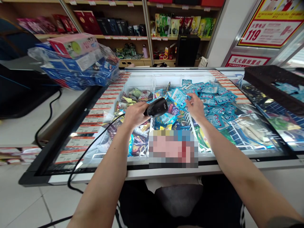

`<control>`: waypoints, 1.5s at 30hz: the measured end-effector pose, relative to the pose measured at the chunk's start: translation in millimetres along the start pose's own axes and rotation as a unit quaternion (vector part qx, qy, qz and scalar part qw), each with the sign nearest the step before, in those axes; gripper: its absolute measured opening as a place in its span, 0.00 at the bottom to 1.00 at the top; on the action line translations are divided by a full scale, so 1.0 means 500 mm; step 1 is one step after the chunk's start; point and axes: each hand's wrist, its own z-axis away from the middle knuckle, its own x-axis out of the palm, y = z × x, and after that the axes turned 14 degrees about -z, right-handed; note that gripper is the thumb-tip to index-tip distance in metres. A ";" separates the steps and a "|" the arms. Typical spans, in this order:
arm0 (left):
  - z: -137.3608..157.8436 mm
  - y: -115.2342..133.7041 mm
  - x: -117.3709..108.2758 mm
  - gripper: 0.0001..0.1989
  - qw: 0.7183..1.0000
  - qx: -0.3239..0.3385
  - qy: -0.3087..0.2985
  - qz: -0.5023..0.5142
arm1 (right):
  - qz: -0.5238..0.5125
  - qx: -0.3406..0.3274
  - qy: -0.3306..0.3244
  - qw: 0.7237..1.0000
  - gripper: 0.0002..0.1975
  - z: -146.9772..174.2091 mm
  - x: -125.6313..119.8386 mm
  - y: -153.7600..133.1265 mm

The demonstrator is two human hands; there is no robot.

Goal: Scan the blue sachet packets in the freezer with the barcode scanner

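A black corded barcode scanner (pixel 156 107) is in the grip of my left hand (pixel 136 115), its head pointing right over the glass. Between the fingers of my right hand (pixel 195 106) is the edge of a light blue packet (pixel 178 96), tilted with its printed face towards me. The scanner's head is close to the packet but apart from it. Right of and behind my right hand, a heap of similar blue packets (pixel 215 99) is spread on the glass top (pixel 140 79) of a freezer chest.
Wrapped ice cream fills baskets under the glass. Plastic-bagged boxes (pixel 76 60) stand at the back left. A dark tray (pixel 273 85) with blue packets lies at the right. The scanner's cable (pixel 95 139) runs down the left side. Stocked shelves (pixel 133 34) stand behind.
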 end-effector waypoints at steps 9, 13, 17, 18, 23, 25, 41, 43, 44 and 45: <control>0.000 0.001 0.001 0.13 1.000 0.004 0.001 -0.003 | 0.012 -0.005 -0.002 1.000 0.21 -0.001 -0.002 -0.005; -0.001 0.002 -0.001 0.13 1.000 0.000 -0.008 0.000 | 0.020 -0.001 -0.004 1.000 0.20 0.000 -0.003 -0.009; -0.001 0.004 -0.003 0.13 1.000 -0.001 -0.012 0.004 | 0.020 0.002 -0.005 1.000 0.20 0.000 -0.002 -0.009; -0.001 0.004 -0.003 0.13 1.000 -0.001 -0.011 0.007 | 0.020 0.003 -0.005 1.000 0.20 0.000 -0.002 -0.008; -0.001 0.004 -0.002 0.12 1.000 -0.003 -0.013 0.014 | 0.026 0.002 -0.002 1.000 0.20 -0.001 -0.003 -0.006; -0.001 0.004 -0.002 0.12 1.000 -0.003 -0.015 0.010 | 0.024 -0.001 -0.001 1.000 0.20 -0.001 -0.003 -0.006; 0.000 0.002 -0.006 0.13 1.000 -0.022 -0.017 -0.002 | 0.009 0.026 0.147 0.989 0.30 -0.040 -0.073 0.051; 0.000 0.001 -0.006 0.14 1.000 -0.020 -0.014 -0.002 | 0.013 0.030 0.163 0.986 0.30 -0.043 -0.083 0.062; 0.000 0.001 -0.005 0.14 1.000 -0.020 -0.013 -0.004 | 0.013 0.034 0.167 0.985 0.29 -0.043 -0.085 0.066; 0.000 0.000 -0.005 0.14 1.000 -0.022 -0.011 -0.007 | 0.011 0.038 0.170 0.985 0.29 -0.044 -0.086 0.070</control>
